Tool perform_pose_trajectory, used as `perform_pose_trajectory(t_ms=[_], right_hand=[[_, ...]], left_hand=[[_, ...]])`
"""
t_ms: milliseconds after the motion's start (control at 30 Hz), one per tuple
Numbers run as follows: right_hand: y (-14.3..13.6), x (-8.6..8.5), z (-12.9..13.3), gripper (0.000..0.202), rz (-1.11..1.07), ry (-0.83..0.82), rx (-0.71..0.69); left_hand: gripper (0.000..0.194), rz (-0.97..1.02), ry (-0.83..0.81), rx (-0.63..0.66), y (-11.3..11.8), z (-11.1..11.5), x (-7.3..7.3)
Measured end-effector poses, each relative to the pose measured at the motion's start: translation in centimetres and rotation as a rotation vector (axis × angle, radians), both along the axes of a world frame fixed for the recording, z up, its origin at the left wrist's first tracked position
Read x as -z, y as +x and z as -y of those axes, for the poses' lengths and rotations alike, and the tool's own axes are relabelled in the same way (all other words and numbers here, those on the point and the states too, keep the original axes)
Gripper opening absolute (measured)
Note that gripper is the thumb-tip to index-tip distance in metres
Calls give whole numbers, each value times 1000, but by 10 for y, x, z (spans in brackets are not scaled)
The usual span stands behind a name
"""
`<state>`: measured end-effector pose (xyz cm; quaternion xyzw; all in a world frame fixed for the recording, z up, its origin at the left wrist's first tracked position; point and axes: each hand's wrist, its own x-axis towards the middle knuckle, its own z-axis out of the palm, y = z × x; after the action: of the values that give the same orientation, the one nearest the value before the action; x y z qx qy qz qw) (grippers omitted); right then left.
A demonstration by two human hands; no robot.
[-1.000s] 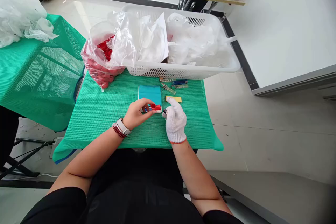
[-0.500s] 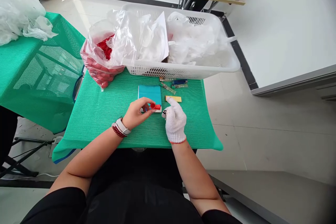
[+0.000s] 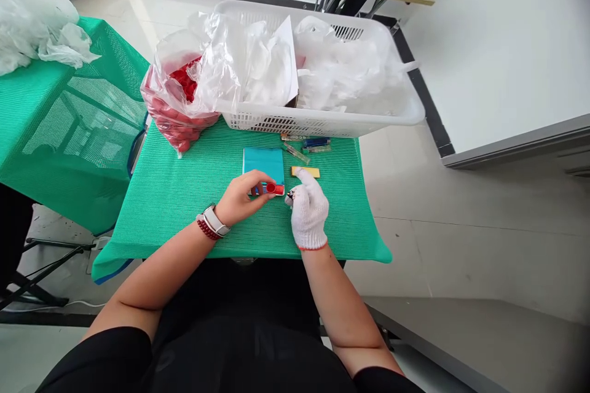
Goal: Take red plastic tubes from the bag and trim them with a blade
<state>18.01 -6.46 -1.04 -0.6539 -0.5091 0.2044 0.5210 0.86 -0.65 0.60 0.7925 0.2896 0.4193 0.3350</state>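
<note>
My left hand (image 3: pixel 243 198), bare and wearing a watch and red beads, pinches a short red plastic tube-like piece (image 3: pixel 276 189) with a round opening. Just right of it, my right hand (image 3: pixel 310 212) in a white knitted glove is closed around a small dark object (image 3: pixel 290 195), mostly hidden by the fingers. Its index finger stretches forward to the edge of a yellow block (image 3: pixel 308 172). Under and beyond my left hand lies a flat blue booklet-like item (image 3: pixel 262 163). The two held pieces are apart.
At the back stands a white perforated basket (image 3: pixel 322 126) full of clear plastic bags. A plastic bag of red parts (image 3: pixel 177 116) leans at its left. Several small lighter-like pieces (image 3: pixel 317 145) lie before the basket on the green mesh-covered table (image 3: pixel 193 184).
Both hands keep their grips and have hardly moved. The view has shifted very slightly.
</note>
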Motion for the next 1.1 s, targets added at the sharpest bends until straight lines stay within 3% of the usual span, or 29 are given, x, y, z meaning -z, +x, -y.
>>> perform_pose_trajectory(t_ms=[167,400,633,933,1100], right_hand=[[0,1,-2,44,-28,-11,69],[1,3,1,45,-34,-27,-20],[1,3,-3,45,-47,-35,77],[0,3,0,44,-25,-50,16],[1,2,-2,44,-83,-37,68]], left_hand=[[12,-2,15,69,0,1,-2],[16,21,0,-17,-2,-1,3],[11,-16,21,90,0,1,-2],[15,-14,6,-5,-1,0,0],[12,-39,40,98,0,1,-1]])
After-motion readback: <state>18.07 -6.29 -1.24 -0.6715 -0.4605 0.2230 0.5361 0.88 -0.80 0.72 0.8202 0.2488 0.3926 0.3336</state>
